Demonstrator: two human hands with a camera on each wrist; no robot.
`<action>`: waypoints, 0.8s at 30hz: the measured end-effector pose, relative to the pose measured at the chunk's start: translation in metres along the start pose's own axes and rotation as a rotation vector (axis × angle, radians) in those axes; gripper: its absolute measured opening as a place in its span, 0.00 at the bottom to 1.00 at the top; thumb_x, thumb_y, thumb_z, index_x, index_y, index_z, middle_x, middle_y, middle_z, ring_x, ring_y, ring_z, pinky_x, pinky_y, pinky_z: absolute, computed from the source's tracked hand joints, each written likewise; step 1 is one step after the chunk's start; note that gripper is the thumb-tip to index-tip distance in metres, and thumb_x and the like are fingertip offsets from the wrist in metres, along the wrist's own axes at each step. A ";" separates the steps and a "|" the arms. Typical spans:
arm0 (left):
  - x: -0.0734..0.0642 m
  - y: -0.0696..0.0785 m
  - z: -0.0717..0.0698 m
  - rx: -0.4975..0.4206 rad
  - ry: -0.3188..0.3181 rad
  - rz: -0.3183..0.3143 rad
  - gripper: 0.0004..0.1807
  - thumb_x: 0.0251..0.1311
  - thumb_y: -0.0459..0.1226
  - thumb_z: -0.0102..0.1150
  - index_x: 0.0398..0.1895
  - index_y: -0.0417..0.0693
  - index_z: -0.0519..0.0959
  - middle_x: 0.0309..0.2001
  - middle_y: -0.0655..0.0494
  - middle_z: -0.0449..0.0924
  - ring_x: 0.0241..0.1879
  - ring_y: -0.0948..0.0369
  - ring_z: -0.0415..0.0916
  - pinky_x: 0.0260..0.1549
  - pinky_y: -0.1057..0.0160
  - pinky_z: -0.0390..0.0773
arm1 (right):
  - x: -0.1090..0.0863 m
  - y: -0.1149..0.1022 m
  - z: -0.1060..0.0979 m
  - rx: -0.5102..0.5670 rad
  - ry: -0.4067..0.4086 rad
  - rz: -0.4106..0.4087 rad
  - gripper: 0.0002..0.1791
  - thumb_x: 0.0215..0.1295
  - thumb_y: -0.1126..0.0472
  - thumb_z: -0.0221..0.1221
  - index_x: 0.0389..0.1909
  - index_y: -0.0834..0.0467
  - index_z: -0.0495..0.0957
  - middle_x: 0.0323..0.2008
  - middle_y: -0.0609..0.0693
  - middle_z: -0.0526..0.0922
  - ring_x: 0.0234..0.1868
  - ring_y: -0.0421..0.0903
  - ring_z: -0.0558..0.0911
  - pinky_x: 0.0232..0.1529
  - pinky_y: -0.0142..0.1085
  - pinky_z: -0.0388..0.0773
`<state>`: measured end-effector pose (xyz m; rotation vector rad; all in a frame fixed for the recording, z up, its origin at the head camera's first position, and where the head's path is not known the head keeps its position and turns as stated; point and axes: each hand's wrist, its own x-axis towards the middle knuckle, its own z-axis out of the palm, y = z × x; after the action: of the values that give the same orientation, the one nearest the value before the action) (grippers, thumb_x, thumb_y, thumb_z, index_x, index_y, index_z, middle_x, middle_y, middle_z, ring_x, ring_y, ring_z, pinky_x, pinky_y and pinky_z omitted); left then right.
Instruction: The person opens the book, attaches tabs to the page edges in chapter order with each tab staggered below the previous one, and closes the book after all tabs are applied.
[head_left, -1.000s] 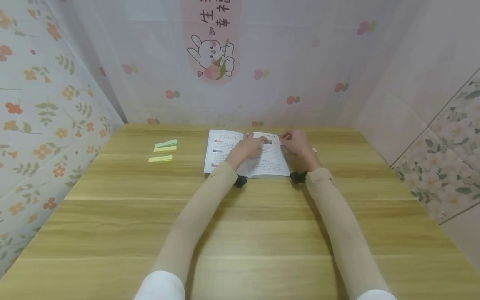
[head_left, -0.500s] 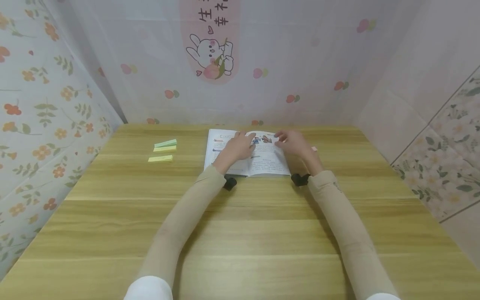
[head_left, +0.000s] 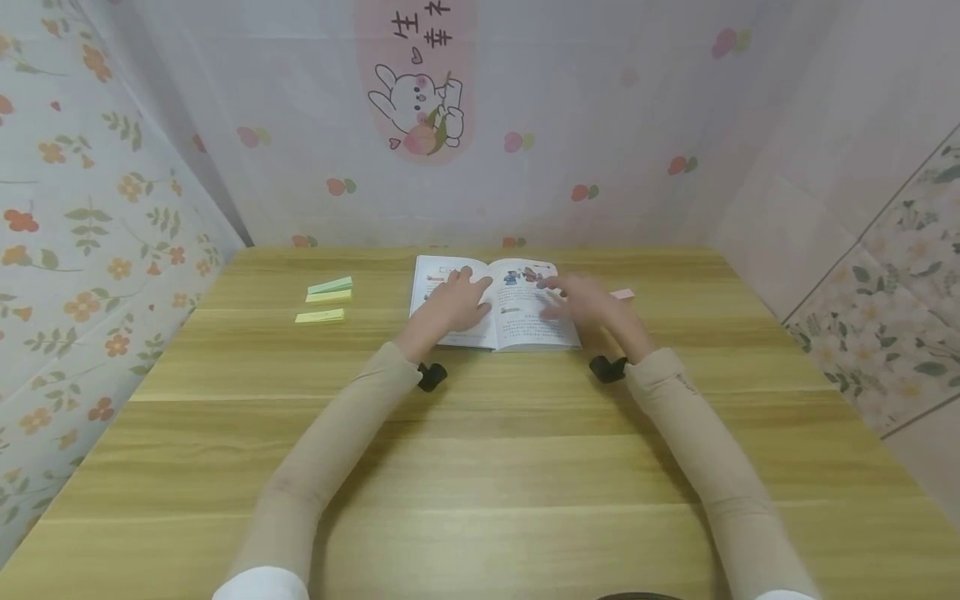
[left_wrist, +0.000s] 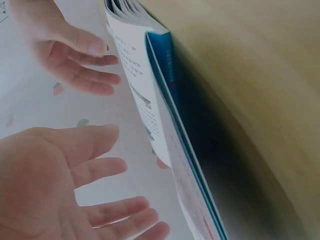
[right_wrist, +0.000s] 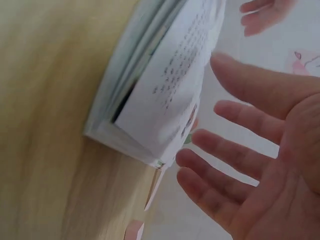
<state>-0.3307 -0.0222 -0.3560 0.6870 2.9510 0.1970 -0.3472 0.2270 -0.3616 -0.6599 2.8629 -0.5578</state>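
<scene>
An open book (head_left: 525,329) with printed text and small colour pictures lies at the back of the table. My left hand (head_left: 450,307) is over its left page, fingers spread, holding nothing. Over the outer part of the right page is my right hand (head_left: 588,302), blurred, with fingers apart and nothing between them. The left wrist view shows the book's blue cover (left_wrist: 162,55) from the side and both palms facing the pages. In the right wrist view, a thin pink strip (right_wrist: 154,190) sticks out by the book's corner.
Yellow sticky strips (head_left: 320,317) and green sticky strips (head_left: 330,286) lie left of the book. A pink sticky pad (head_left: 622,293) lies to its right, beyond the right hand. Patterned cloth (head_left: 630,125) hangs behind the table (head_left: 480,467).
My left hand has moved left from the right page to the left page. The right hand has drawn back from the page's upper outer edge toward me, its fingers spreading.
</scene>
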 end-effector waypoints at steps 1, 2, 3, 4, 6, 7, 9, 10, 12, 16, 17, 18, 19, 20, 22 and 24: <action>-0.003 -0.001 0.000 -0.004 -0.011 -0.006 0.30 0.77 0.45 0.45 0.79 0.49 0.59 0.74 0.34 0.54 0.72 0.40 0.55 0.64 0.42 0.69 | -0.001 0.000 0.001 -0.007 -0.015 -0.006 0.33 0.68 0.55 0.65 0.70 0.63 0.70 0.68 0.65 0.71 0.70 0.64 0.67 0.70 0.57 0.61; -0.005 -0.002 0.000 -0.010 -0.024 -0.014 0.30 0.77 0.45 0.45 0.79 0.49 0.59 0.75 0.33 0.54 0.73 0.40 0.55 0.64 0.41 0.69 | -0.003 0.000 0.002 -0.008 -0.027 -0.012 0.34 0.67 0.54 0.66 0.70 0.63 0.69 0.69 0.64 0.69 0.71 0.63 0.64 0.71 0.57 0.59; -0.008 -0.003 0.001 -0.017 -0.038 -0.021 0.31 0.77 0.45 0.46 0.79 0.49 0.59 0.75 0.33 0.53 0.73 0.39 0.53 0.64 0.41 0.69 | -0.004 0.000 0.002 -0.012 -0.037 -0.027 0.35 0.66 0.54 0.67 0.70 0.63 0.69 0.70 0.64 0.68 0.72 0.63 0.63 0.72 0.56 0.57; -0.010 -0.004 0.001 -0.022 -0.051 -0.028 0.31 0.76 0.46 0.46 0.79 0.49 0.58 0.75 0.33 0.52 0.73 0.39 0.53 0.64 0.40 0.68 | -0.006 -0.001 0.003 -0.013 -0.047 -0.048 0.36 0.66 0.54 0.68 0.70 0.65 0.68 0.70 0.64 0.68 0.73 0.63 0.63 0.73 0.55 0.56; -0.015 -0.006 0.001 -0.030 -0.075 -0.036 0.32 0.76 0.46 0.47 0.79 0.49 0.58 0.75 0.32 0.52 0.73 0.39 0.53 0.64 0.39 0.68 | -0.009 -0.001 0.004 -0.017 -0.061 -0.091 0.38 0.64 0.55 0.69 0.70 0.67 0.67 0.70 0.65 0.68 0.73 0.63 0.62 0.73 0.55 0.56; -0.017 -0.007 0.002 -0.029 -0.084 -0.037 0.32 0.76 0.46 0.47 0.79 0.49 0.58 0.74 0.32 0.52 0.73 0.39 0.53 0.65 0.39 0.67 | -0.011 -0.001 0.004 -0.022 -0.065 -0.111 0.38 0.64 0.55 0.69 0.70 0.68 0.67 0.70 0.65 0.68 0.72 0.63 0.63 0.73 0.55 0.56; -0.020 -0.010 0.003 -0.025 -0.095 -0.034 0.33 0.75 0.46 0.48 0.79 0.49 0.57 0.74 0.31 0.53 0.72 0.39 0.54 0.66 0.39 0.66 | -0.015 -0.001 0.005 -0.033 -0.074 -0.146 0.39 0.63 0.55 0.70 0.69 0.70 0.67 0.69 0.67 0.69 0.71 0.65 0.64 0.73 0.55 0.57; -0.022 -0.011 0.004 -0.021 -0.098 -0.033 0.33 0.75 0.46 0.48 0.79 0.48 0.58 0.73 0.31 0.54 0.72 0.39 0.55 0.66 0.39 0.65 | -0.016 -0.001 0.005 -0.038 -0.081 -0.155 0.40 0.63 0.54 0.70 0.69 0.71 0.66 0.68 0.67 0.69 0.71 0.65 0.65 0.72 0.56 0.58; -0.027 -0.014 0.005 -0.017 -0.105 -0.033 0.33 0.75 0.46 0.48 0.79 0.48 0.58 0.73 0.30 0.54 0.71 0.39 0.56 0.67 0.40 0.63 | -0.019 0.000 0.006 -0.037 -0.106 -0.149 0.42 0.62 0.53 0.70 0.70 0.70 0.65 0.69 0.67 0.68 0.71 0.64 0.64 0.72 0.55 0.58; -0.034 -0.019 0.009 -0.027 -0.125 -0.034 0.32 0.76 0.47 0.48 0.78 0.47 0.58 0.72 0.28 0.54 0.69 0.38 0.57 0.66 0.41 0.66 | -0.023 0.002 0.008 -0.024 -0.162 -0.118 0.48 0.61 0.49 0.71 0.74 0.68 0.60 0.73 0.66 0.62 0.74 0.63 0.59 0.73 0.56 0.55; -0.036 -0.020 0.010 -0.033 -0.133 -0.035 0.32 0.76 0.47 0.48 0.78 0.47 0.58 0.72 0.28 0.54 0.70 0.38 0.57 0.66 0.41 0.66 | -0.025 0.003 0.009 -0.022 -0.170 -0.112 0.49 0.60 0.48 0.72 0.75 0.67 0.59 0.74 0.66 0.60 0.75 0.64 0.58 0.74 0.56 0.54; -0.037 -0.021 0.010 -0.042 -0.142 -0.035 0.32 0.76 0.47 0.47 0.78 0.47 0.57 0.73 0.28 0.53 0.70 0.38 0.56 0.66 0.40 0.66 | -0.026 0.003 0.009 -0.024 -0.173 -0.108 0.50 0.60 0.48 0.72 0.75 0.67 0.59 0.75 0.66 0.59 0.75 0.64 0.56 0.74 0.57 0.53; -0.039 -0.022 0.010 -0.050 -0.152 -0.035 0.33 0.76 0.47 0.47 0.79 0.46 0.57 0.73 0.27 0.51 0.71 0.37 0.55 0.67 0.40 0.64 | -0.027 0.004 0.009 -0.024 -0.174 -0.104 0.50 0.60 0.48 0.72 0.75 0.67 0.58 0.75 0.66 0.58 0.76 0.64 0.56 0.74 0.57 0.52; -0.040 -0.023 0.011 -0.057 -0.160 -0.034 0.33 0.77 0.47 0.46 0.79 0.46 0.56 0.74 0.27 0.50 0.72 0.37 0.53 0.68 0.39 0.62 | -0.028 0.005 0.009 -0.023 -0.173 -0.098 0.50 0.60 0.49 0.72 0.76 0.66 0.58 0.75 0.66 0.57 0.76 0.64 0.55 0.74 0.58 0.52; -0.042 -0.025 0.011 -0.072 -0.177 -0.036 0.33 0.77 0.47 0.45 0.80 0.45 0.54 0.75 0.27 0.47 0.74 0.36 0.50 0.69 0.39 0.59 | -0.030 0.007 0.009 -0.028 -0.167 -0.089 0.50 0.61 0.49 0.71 0.76 0.66 0.58 0.75 0.67 0.56 0.76 0.65 0.54 0.74 0.58 0.52; -0.044 -0.027 0.011 -0.084 -0.193 -0.039 0.34 0.77 0.47 0.45 0.80 0.44 0.54 0.75 0.27 0.47 0.74 0.36 0.49 0.70 0.39 0.58 | -0.031 0.009 0.010 -0.028 -0.164 -0.083 0.49 0.61 0.50 0.71 0.76 0.65 0.58 0.75 0.68 0.56 0.76 0.65 0.54 0.74 0.58 0.53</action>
<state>-0.3021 -0.0646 -0.3675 0.6011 2.7529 0.2361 -0.3212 0.2453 -0.3724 -0.7927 2.7053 -0.4522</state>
